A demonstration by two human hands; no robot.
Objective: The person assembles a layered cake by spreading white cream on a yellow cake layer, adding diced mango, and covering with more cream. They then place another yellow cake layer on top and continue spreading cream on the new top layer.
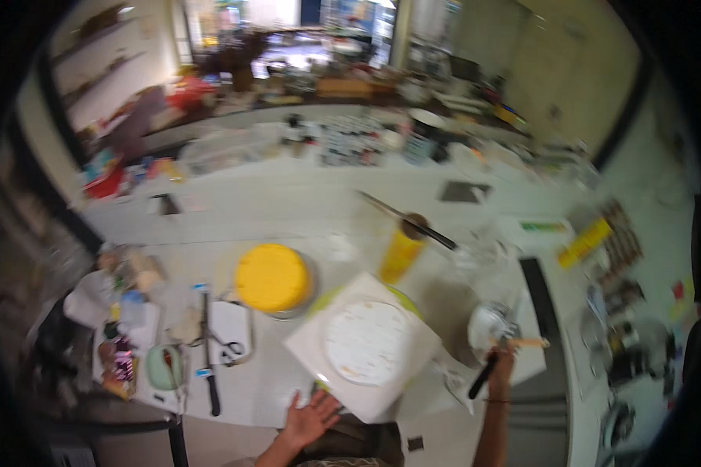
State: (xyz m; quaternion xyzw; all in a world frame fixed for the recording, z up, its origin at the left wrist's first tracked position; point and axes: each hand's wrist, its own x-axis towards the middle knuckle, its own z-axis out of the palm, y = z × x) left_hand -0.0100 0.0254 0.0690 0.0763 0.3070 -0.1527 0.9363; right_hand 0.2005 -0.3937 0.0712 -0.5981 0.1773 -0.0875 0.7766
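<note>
A round white slab (367, 343), flecked with small brown bits, lies on a square pale sheet (304, 340). Beneath the sheet a green rim (406, 300) shows, perhaps a turntable. My left hand (312, 417) is by the front table edge, palm up and fingers spread, just left of the sheet's near corner and holding nothing. Over on the right, my right hand (502, 356) grips a black-handled tool (482, 376) at a bowl of white stuff (483, 330), likely cream. The tool's far end is blurred. A light wooden stick (528, 342) juts out right of that hand.
A yellow-lidded tub (271, 277) stands behind left. A long dark-handled blade (409, 220) lies across a yellow cylinder (402, 254). Leftward are a long knife (209, 350), scissors (228, 349) and a pale green dish (163, 366). Jars and packets line the back ledge (350, 140).
</note>
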